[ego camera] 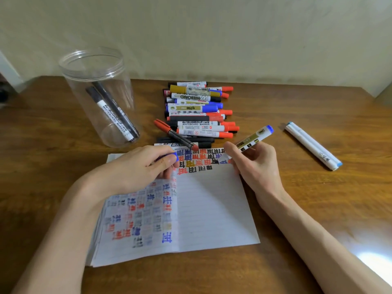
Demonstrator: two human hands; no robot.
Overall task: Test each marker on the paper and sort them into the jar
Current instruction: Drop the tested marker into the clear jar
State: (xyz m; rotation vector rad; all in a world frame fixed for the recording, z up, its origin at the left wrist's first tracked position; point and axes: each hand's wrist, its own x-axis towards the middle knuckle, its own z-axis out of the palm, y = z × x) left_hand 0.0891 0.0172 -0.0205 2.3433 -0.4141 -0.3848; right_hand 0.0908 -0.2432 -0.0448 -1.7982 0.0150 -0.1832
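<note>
The person's right hand (254,162) has its fingers curled tight round a blue marker (254,137), tail pointing to two o'clock and the writing end down at the top edge of the paper (212,209); the fingers hide the tip, so I cannot tell whether it touches. The left hand (135,168) pinches the blue cap (173,157) between thumb and fingers, resting over the paper's upper left. Rows of red, black and blue test marks run along the top of the page. At twelve o'clock from the paper lies the pile (197,111) of markers, with a red pen (176,135) slanting across its near side. At ten o'clock stands the clear jar (95,66), two black markers (112,115) leaning inside. At three o'clock, well apart, a white pen (311,145) lies on the wooden table (318,209).
</note>
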